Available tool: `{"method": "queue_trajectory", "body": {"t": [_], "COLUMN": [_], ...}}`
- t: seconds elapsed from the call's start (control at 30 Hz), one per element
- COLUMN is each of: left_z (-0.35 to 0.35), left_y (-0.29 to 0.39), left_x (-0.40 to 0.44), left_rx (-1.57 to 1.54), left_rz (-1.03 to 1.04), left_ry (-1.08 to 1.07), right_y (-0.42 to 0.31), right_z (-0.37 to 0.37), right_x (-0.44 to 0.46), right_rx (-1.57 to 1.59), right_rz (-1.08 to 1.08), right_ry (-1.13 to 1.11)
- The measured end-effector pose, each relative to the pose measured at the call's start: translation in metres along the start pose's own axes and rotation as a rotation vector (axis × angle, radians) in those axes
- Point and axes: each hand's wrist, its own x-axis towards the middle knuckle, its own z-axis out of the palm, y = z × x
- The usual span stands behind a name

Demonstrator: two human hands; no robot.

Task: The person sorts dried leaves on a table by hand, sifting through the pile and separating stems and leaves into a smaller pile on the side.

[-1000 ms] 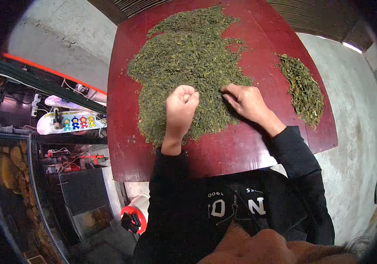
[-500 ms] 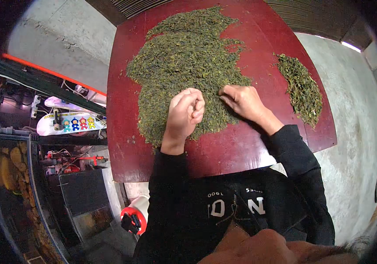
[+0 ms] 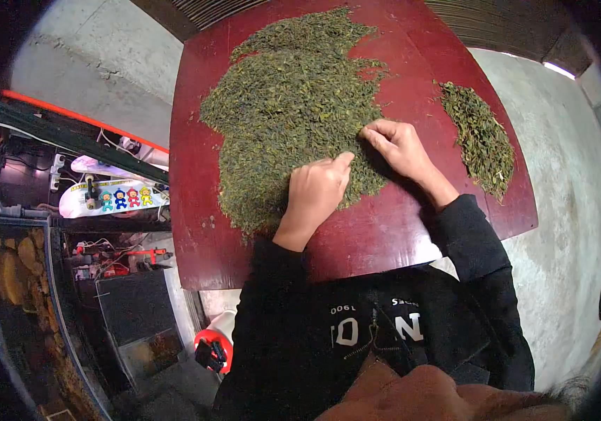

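While our left hand [image 3: 319,188] is over the big leaf spread [image 3: 279,112], our right hand [image 3: 399,149] sits near its right edge | both grips curled, contents we can't tell | smaller leaf heap [image 3: 481,144] right of spread on counter [image 3: 206,242] | we judge: some apart, most left

Site: you are working in a bare, garage-like utility room; whether it belongs to a home or a small workshop, cannot tell. Grounds: to your left, an unfinished grey concrete wall [image 3: 104,42], then a dark rack [image 3: 76,140] with an orange-red rail. A skateboard [image 3: 113,198] printed with cartoon figures lies there, suggesting household storage. Below it, a glass-sided tank [image 3: 13,220] with brown, rock-like pieces inside. Beyond your table, dark ribbed panels [image 3: 518,24]. Before you, a plain red table [image 3: 420,84] serves as a worktop, spread with green leaves [image 3: 293,98].
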Motion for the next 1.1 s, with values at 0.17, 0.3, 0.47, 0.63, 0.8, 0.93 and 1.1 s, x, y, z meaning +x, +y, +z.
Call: {"method": "queue_trajectory", "body": {"t": [0.17, 0.3, 0.47, 0.63, 0.8, 0.93, 1.1], "left_z": [-0.01, -0.006, -0.004, -0.003, -0.004, -0.002, 0.001], "left_y": [-0.005, -0.022, -0.023, -0.005, 0.004, 0.0, -0.017], "left_x": [0.001, 0.001, 0.0, -0.003, -0.004, -0.004, -0.004], "left_rx": [0.181, 0.15, 0.014, -0.028, 0.085, 0.185, 0.22], "left_rz": [-0.057, -0.061, -0.004, 0.067, 0.058, -0.002, -0.093], "left_ry": [-0.04, 0.112, 0.184, -0.009, -0.132, -0.101, 0.047], "right_y": [-0.012, -0.007, -0.005, -0.005, -0.001, 0.005, 0.003], "right_z": [-0.005, -0.011, -0.012, -0.011, -0.011, -0.008, 0.001], "right_x": [0.0, 0.002, 0.004, 0.005, 0.004, 0.001, -0.003], "right_rx": [0.407, 0.803, 1.122, 1.093, 0.941, 0.681, 0.04], "right_rz": [0.252, 0.396, 0.47, 0.485, 0.457, 0.337, 0.04], "right_ry": [0.015, -0.016, -0.052, -0.016, -0.025, -0.035, -0.001]}}
